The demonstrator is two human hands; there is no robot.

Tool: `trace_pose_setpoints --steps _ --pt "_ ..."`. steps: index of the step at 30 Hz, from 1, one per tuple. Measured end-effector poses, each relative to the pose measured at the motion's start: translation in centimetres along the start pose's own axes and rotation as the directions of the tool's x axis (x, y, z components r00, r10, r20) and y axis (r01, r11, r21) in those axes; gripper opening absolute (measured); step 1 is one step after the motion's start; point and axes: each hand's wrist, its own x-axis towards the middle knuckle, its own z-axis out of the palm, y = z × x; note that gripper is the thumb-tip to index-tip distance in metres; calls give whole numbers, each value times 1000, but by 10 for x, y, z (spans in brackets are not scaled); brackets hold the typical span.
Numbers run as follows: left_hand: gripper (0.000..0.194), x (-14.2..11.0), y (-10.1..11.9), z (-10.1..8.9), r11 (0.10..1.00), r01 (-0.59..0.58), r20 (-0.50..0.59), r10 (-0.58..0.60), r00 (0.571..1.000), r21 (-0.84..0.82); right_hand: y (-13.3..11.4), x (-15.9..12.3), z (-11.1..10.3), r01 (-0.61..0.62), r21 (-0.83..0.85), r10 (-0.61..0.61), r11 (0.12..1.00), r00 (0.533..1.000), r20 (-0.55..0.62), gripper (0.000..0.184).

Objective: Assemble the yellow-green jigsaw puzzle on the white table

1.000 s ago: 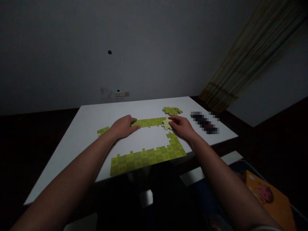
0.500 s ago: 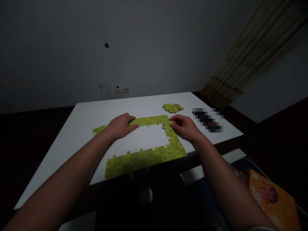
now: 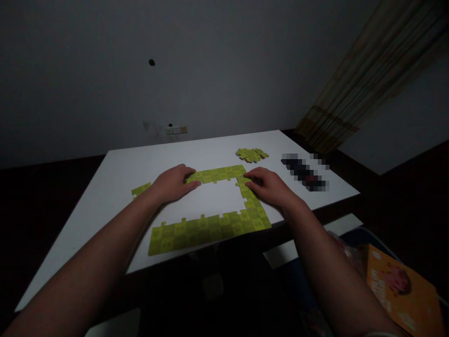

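**A:** Quick, L to R, clock from mid of white surface, 12 = far edge. What's there?

**B:** At 9 o'clock, a loose strip of green-yellow jigsaw pcs, approx 3, apart from the rest. Just right of it, L hand.

**A:** State of L hand?

**B:** Flat, palm down, fingers slightly apart, not clamped. Fingertips rest on the left end of the top strip.

**A:** And the main puzzle?

**B:** 1 open frame, mid surface: top strip, right column, bottom strip, joined at the right side. Left side has a gap. Exact pc count not clear, too dim.

**A:** R hand?

**B:** R hand also flat and open, fingers spread, not gripping. Fingertips touch the corner where top strip meets right column.

**A:** Further right?

**B:** 1 pile of overlapping pcs at 1 o'clock, too stacked to count. At 2 o'clock, 1 pixelated object on the surface, can't tell what.

**A:** Any containers?

**B:** Maybe 1: orange box or book, off the surface at approx 4 o'clock, below R forearm. Can't tell which, and no inside visible.
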Motion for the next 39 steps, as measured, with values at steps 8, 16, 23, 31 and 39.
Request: trace_pose_setpoints --steps 8,16,23,31,39 --pt "71 -1 0 -2 1000 -2 26 2 1000 16 1 2 0 2 30 -2 1000 1000 4 16" --pt "66 1 -3 -5 1000 -6 34 7 999 -25 -3 2 0 -38 67 37 997 999 19 17" --pt "72 0 -3 -5 1000 2 47 -1 999 -26 -11 -4 5 -53 -121 46 991 997 -63 31" --pt "73 1 -4 -3 999 6 42 -5 999 -33 -10 -3 24 -168 -158 151 973 982 -111 35" --pt "69 2 -4 -4 999 -11 39 13 999 -45 -3 0 29 -218 -119 199 969 967 -157 38"
